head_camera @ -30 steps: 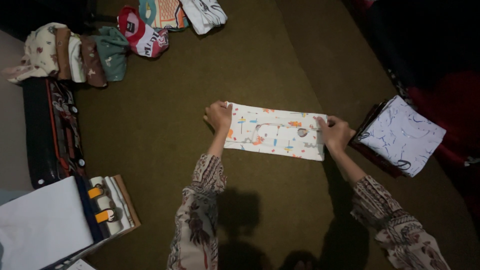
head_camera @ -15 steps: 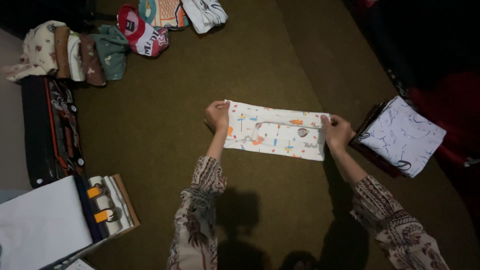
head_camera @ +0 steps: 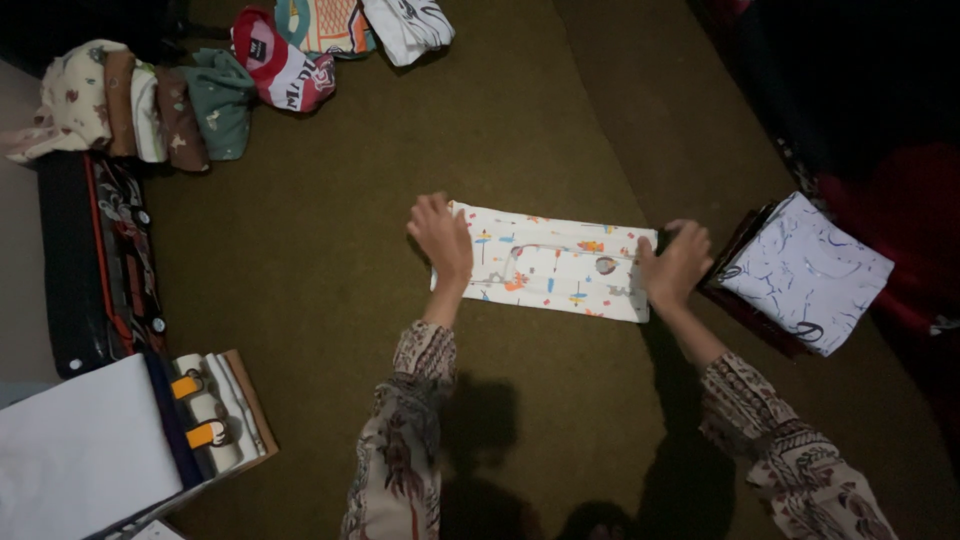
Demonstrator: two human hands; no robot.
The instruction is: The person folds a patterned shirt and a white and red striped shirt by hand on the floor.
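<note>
Closest to me, at the lower left, I see a white flat case (head_camera: 80, 450) with a dark edge and two orange tabs (head_camera: 200, 410), lying on the olive-brown floor (head_camera: 330, 300). Both my patterned sleeves (head_camera: 400, 440) come up from the bottom edge.

Further out, my left hand (head_camera: 442, 236) lies flat, fingers spread, on the left end of a folded white cloth (head_camera: 550, 265) with small coloured prints; it presses down and grips nothing. My right hand (head_camera: 677, 266) rests at the cloth's right end, fingers extended over the edge; whether the fingertips pinch the fabric I cannot tell (the light is poor there). The cloth lies as a long rectangle on the floor between the two hands, roughly in the middle of the view.

Just beside the right hand sits a stack of folded fabrics (head_camera: 805, 272), its top piece pale with dark squiggles, over a darker one beneath. To the left lies a long black bag (head_camera: 95, 265) with red trim.

Farthest away, along the top left, a row of rolled clothes (head_camera: 140, 105) in cream, brown and green stands side by side, with a red-and-white bundle (head_camera: 285, 65) and more printed pieces (head_camera: 405, 25) beyond.
</note>
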